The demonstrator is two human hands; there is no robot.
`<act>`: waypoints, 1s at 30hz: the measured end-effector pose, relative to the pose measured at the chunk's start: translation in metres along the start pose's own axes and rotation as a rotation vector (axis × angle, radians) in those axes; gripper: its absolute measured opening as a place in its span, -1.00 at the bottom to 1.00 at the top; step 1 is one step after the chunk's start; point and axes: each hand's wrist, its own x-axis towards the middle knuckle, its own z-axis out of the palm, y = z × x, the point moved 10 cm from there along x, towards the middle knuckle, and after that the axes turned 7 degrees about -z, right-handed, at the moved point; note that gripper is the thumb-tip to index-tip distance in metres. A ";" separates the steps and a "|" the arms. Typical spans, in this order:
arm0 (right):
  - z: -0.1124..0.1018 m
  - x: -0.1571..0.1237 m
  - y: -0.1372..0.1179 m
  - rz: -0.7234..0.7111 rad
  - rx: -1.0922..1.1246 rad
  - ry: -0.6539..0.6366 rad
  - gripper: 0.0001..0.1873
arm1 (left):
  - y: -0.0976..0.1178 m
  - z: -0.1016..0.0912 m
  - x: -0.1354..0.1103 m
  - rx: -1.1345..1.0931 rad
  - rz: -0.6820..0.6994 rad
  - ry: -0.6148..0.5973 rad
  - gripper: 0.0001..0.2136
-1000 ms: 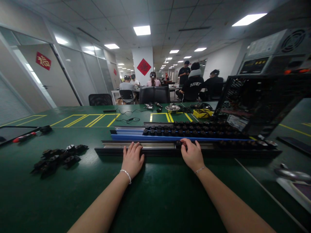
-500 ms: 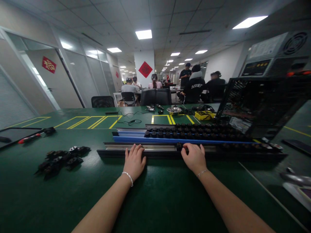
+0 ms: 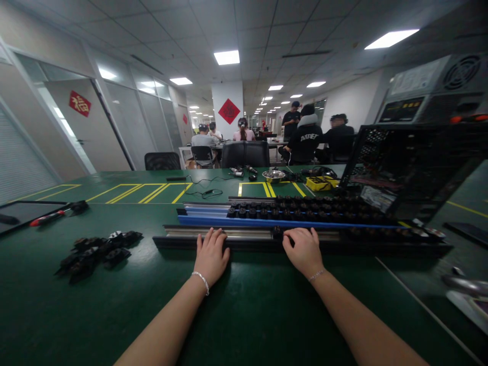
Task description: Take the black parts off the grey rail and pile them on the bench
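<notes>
The left hand [image 3: 211, 260] and right hand [image 3: 304, 250], well apart, work at a long black metal channel rail [image 3: 253, 243] with a silvery inner floor, lying across the centre of the frame on the green-topped bench [image 3: 244, 315]. The left hand lies over the rail, fingers loosely spread; the right curls beside a small black blocky module [image 3: 278, 232] seated in the channel, and whether it pinches it cannot be told. Lower left: a loose heap of small black parts [image 3: 93, 252].

Handling (judged): the rail is probably stiff, smooth and fairly weighty, best steadied by its front wall; the module is likely light, hard and apt to slide, best taken by its two sides.

Compared with the earlier frames, the module sits farther left along the rail, the right hand slightly so; the left hand holds its place.
</notes>
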 end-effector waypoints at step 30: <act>0.011 0.000 -0.029 -0.193 0.025 -0.126 -0.72 | 0.001 -0.003 -0.001 -0.016 0.005 -0.013 -0.65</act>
